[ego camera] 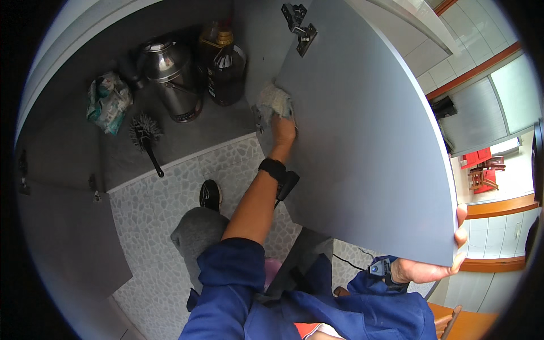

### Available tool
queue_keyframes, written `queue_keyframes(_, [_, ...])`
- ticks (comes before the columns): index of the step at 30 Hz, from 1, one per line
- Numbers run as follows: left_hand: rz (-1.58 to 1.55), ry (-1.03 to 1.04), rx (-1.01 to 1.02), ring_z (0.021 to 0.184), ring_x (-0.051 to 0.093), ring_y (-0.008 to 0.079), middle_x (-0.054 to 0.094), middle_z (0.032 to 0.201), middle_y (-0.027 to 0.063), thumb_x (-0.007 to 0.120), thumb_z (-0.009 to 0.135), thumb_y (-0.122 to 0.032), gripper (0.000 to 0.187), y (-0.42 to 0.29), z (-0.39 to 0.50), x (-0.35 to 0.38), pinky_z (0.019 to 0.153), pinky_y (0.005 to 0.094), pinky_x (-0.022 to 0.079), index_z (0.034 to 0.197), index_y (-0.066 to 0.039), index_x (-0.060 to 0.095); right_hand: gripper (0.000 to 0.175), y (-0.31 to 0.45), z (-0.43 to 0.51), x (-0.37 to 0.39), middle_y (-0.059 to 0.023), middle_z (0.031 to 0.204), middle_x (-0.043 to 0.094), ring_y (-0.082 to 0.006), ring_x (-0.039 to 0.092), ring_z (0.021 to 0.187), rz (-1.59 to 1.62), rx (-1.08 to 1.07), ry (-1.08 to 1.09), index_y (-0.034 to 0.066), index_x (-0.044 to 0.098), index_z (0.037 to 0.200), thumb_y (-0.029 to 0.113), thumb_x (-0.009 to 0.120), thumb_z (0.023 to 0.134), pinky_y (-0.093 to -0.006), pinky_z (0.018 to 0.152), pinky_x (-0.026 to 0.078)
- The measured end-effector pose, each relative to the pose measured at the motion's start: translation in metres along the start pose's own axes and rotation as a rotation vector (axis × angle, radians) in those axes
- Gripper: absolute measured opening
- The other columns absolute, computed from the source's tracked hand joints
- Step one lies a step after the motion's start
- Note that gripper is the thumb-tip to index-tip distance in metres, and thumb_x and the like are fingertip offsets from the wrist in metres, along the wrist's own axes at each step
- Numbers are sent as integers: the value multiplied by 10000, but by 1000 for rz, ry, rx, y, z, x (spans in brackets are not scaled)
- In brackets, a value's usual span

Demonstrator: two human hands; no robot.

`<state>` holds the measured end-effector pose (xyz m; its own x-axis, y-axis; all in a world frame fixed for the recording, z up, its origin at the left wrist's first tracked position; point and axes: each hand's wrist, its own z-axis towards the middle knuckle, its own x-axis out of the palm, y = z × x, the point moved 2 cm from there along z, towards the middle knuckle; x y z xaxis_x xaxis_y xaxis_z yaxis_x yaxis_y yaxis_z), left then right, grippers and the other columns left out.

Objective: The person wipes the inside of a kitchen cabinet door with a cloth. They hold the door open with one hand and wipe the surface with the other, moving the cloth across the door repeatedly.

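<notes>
My left hand (283,129) grips a pale, frayed cloth (275,101). The cloth lies against the hinge side of an open grey cabinet door (361,140), close to the cabinet's side wall; much of the lower hinge there is hidden. Around the door's outer edge curl the fingers of my right hand (429,270). A metal hinge (302,34) joins the upper part of the door to the cabinet. Both wrists wear black straps with small devices.
Inside the cabinet stand a lidded steel canister (172,80) and a dark oil jug (226,72). Beside them lie a crumpled plastic packet (109,102) and a black-handled brush (146,136), its handle crossing the cabinet's front edge. Another door (72,238) hangs open at left.
</notes>
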<state>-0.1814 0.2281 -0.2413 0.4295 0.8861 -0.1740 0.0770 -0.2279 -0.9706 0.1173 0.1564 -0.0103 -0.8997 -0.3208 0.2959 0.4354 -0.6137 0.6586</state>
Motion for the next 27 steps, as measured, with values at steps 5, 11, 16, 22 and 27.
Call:
queue_keyframes(5, [-64,130,-182,1063,531,387,568,1171,238,390,959,-192,375,54,22,5,920,412,405,1175,84,522,286,2,-12,-11,-105,1386,398,-350,408,1242,-190,-162,59,134,526,939,401,432,902,-583,966,398])
queue_keyframes(11, [-128,176,-316,1102,510,377,549,1209,226,392,962,-228,404,119,38,13,952,413,384,1204,73,508,353,3,-14,4,-102,1386,411,-356,425,1227,-242,-99,179,118,576,961,425,409,907,-585,964,392])
queue_keyframes(16, [-249,259,-388,1135,492,368,532,1242,216,393,964,-259,429,110,18,-1,978,413,367,1227,64,496,448,9,-7,26,-134,1365,453,-370,443,1221,131,126,187,78,627,992,426,355,919,-569,978,395])
queue_keyframes(22, [-530,287,-228,1175,471,358,513,1280,204,395,966,-295,461,12,-26,-29,1010,414,345,1256,53,481,489,15,-10,37,-191,1377,432,-358,406,1275,63,99,260,55,611,1043,415,299,931,-523,1049,345])
queue_keyframes(27, [0,86,488,1075,498,435,566,1123,273,454,915,-176,347,-90,-38,-50,958,467,375,1124,89,535,499,22,-13,46,-190,1377,433,-335,390,1291,47,94,309,47,598,1070,418,295,930,-505,1078,309])
